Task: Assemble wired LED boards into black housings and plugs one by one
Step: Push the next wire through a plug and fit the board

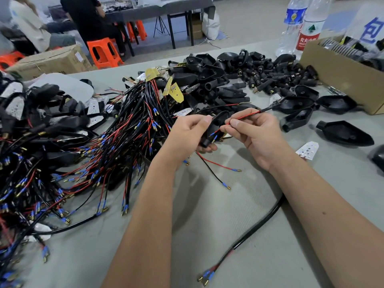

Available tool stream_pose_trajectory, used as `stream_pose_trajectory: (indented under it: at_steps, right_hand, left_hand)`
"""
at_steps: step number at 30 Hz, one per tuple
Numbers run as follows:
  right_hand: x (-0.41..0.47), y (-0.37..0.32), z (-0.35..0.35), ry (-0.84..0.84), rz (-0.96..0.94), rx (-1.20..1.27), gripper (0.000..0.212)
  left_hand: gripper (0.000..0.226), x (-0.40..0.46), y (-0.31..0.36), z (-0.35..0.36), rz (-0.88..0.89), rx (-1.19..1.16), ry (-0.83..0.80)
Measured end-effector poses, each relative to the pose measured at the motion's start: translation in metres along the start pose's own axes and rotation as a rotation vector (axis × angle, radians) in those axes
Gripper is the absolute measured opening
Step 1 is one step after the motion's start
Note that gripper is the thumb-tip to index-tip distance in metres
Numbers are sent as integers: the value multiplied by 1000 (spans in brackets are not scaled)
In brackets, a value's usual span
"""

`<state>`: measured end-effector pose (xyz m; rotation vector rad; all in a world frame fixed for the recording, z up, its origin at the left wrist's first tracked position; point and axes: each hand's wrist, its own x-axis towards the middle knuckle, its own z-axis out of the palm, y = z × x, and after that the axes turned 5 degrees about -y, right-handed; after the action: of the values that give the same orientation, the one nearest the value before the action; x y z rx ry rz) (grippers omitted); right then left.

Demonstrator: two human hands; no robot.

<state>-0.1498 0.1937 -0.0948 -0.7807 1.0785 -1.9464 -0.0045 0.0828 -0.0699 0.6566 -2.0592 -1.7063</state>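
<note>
Evidently the left hand (pixel 190 129) grips a housing (pixel 216 127) steady so the right hand's (pixel 252 129) fingers (pixel 233 123), pinching the wires (pixel 242 117), can thread them.

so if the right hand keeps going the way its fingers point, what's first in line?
Likely the black housing gripped by the left hand; the right hand pinches the red wire beside it. Depth is unclear.
</note>
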Motion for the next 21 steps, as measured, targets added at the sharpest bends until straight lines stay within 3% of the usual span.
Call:
stream_pose_trajectory:
  at_steps: [6, 16, 21]
  right_hand:
    - [0, -1, -1, 34, -22, 37, 11]
    - [-3, 2, 5, -24, -5, -193, 10]
    - [-4, 7, 9, 2, -52, -370, 14]
  left_hand:
    - [30, -1, 3, 9, 9, -23, -9]
    - [30, -2, 2, 6, 55, -29, 55]
    - [19, 0, 4, 20, 74, -65, 119]
